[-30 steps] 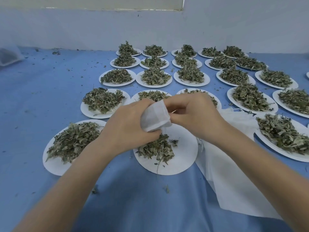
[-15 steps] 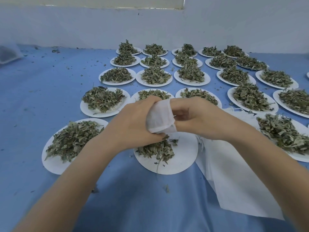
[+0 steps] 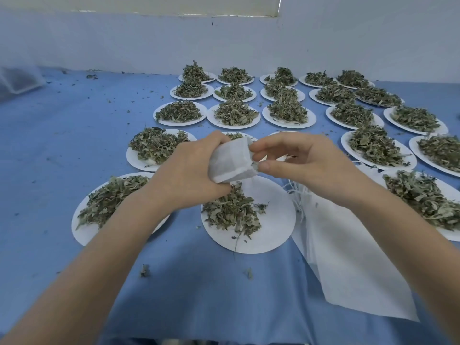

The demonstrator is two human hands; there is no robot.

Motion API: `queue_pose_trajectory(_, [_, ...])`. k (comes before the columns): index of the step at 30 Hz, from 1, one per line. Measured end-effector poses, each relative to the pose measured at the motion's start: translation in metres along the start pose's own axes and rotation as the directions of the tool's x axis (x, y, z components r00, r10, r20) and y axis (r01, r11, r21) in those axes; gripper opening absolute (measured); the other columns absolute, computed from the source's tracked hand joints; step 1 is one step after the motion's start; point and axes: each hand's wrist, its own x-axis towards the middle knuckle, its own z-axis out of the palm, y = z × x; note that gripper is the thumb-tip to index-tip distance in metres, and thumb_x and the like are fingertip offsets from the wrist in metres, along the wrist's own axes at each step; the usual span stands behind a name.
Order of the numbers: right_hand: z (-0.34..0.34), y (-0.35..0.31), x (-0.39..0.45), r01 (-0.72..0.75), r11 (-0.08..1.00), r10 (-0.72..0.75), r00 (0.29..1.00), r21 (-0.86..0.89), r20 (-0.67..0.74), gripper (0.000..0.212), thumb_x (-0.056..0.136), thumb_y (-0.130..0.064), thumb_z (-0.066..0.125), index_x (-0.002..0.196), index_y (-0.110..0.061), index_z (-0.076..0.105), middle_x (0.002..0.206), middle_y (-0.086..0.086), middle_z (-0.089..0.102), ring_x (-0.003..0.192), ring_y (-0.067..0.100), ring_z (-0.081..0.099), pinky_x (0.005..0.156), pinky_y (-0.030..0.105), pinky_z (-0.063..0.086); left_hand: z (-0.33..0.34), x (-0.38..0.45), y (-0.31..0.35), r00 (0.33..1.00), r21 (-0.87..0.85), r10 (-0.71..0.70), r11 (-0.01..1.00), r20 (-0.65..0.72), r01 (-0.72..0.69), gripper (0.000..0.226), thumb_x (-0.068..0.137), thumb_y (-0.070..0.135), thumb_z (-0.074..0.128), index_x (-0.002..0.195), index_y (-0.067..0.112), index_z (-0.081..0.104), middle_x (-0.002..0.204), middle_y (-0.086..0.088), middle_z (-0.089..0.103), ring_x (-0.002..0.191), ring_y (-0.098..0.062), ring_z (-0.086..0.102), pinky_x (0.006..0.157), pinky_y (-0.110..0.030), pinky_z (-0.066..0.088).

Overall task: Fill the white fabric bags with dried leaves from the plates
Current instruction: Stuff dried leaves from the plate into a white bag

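Note:
My left hand [image 3: 189, 170] grips a small white fabric bag [image 3: 230, 161] above the nearest plate [image 3: 271, 220]. That plate holds a reduced heap of dried leaves [image 3: 231, 212] on its left half. My right hand [image 3: 296, 158] is at the bag's open mouth, its thumb and fingertips pinching the rim. A pile of flat white bags [image 3: 348, 265] with strings lies on the blue cloth under my right forearm.
Several white plates heaped with dried leaves [image 3: 234, 113] fill the blue table from the middle to the far right, with one [image 3: 109, 200] near my left forearm. A clear container [image 3: 17, 80] sits far left. Leaf crumbs dot the cloth.
Both hands have lifted the bag slightly. My right hand's fingers have drawn out of the bag and now pinch its rim; the bag's mouth has turned to the right.

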Motion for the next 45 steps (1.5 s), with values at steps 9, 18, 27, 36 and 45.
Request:
queue_pose_trajectory(9, [0.014, 0.018, 0.004, -0.011, 0.970, 0.026, 0.998, -0.243, 0.058, 0.030, 0.085, -0.024, 0.067, 0.114, -0.030, 0.063, 0.110, -0.014, 0.065, 0.086, -0.001, 0.063, 0.078, 0.018, 0.051, -0.008, -0.007, -0.008, 1.000, 0.021, -0.030, 0.999, 0.003, 0.030, 0.043, 0.064, 0.024, 0.072, 0.098, 0.032, 0.047, 0.075, 0.019, 0.051, 0.070, 0.010, 0.050, 0.053, -0.007, 0.033])
queue_pose_trajectory(18, [0.045, 0.032, 0.014, 0.119, 0.822, 0.028, 0.969, -0.557, 0.247, 0.045, 0.083, -0.049, 0.062, 0.118, -0.022, 0.061, 0.116, -0.005, 0.060, 0.102, 0.008, 0.052, 0.090, 0.022, 0.039, -0.020, -0.008, -0.008, 0.988, 0.001, -0.083, 0.997, -0.131, 0.083, 0.044, 0.065, 0.019, 0.073, 0.105, 0.024, 0.057, 0.078, 0.016, 0.055, 0.079, 0.012, 0.050, 0.058, -0.006, 0.036])
queue_pose_trajectory(27, [0.057, 0.039, 0.013, 0.214, 0.702, -0.022, 0.960, -0.679, 0.280, 0.043, 0.083, -0.051, 0.061, 0.116, -0.024, 0.065, 0.118, -0.005, 0.061, 0.108, 0.019, 0.051, 0.095, 0.036, 0.040, -0.022, -0.014, -0.020, 0.985, 0.014, -0.116, 0.993, -0.128, 0.119, 0.041, 0.064, 0.016, 0.072, 0.101, 0.025, 0.057, 0.076, 0.016, 0.056, 0.078, 0.014, 0.048, 0.057, -0.004, 0.035])
queue_pose_trajectory(36, [0.051, 0.030, 0.010, 0.155, 0.724, 0.082, 0.948, -0.672, 0.307, 0.050, 0.084, -0.050, 0.059, 0.131, -0.034, 0.052, 0.124, -0.006, 0.048, 0.110, 0.015, 0.052, 0.092, 0.032, 0.043, -0.022, -0.015, -0.028, 0.978, 0.051, -0.159, 0.985, -0.133, 0.167, 0.042, 0.066, 0.018, 0.071, 0.103, 0.030, 0.054, 0.080, 0.018, 0.055, 0.074, 0.008, 0.049, 0.057, -0.014, 0.036])
queue_pose_trajectory(45, [0.050, 0.027, 0.019, 0.210, 0.755, -0.008, 0.950, -0.621, 0.311, 0.025, 0.089, -0.029, 0.063, 0.111, -0.019, 0.069, 0.109, -0.001, 0.064, 0.099, 0.012, 0.057, 0.085, 0.015, 0.039, -0.028, -0.021, -0.035, 0.975, 0.090, -0.194, 0.975, -0.112, 0.204, 0.040, 0.065, 0.019, 0.069, 0.098, 0.032, 0.051, 0.079, 0.018, 0.054, 0.072, -0.002, 0.048, 0.058, -0.026, 0.042])
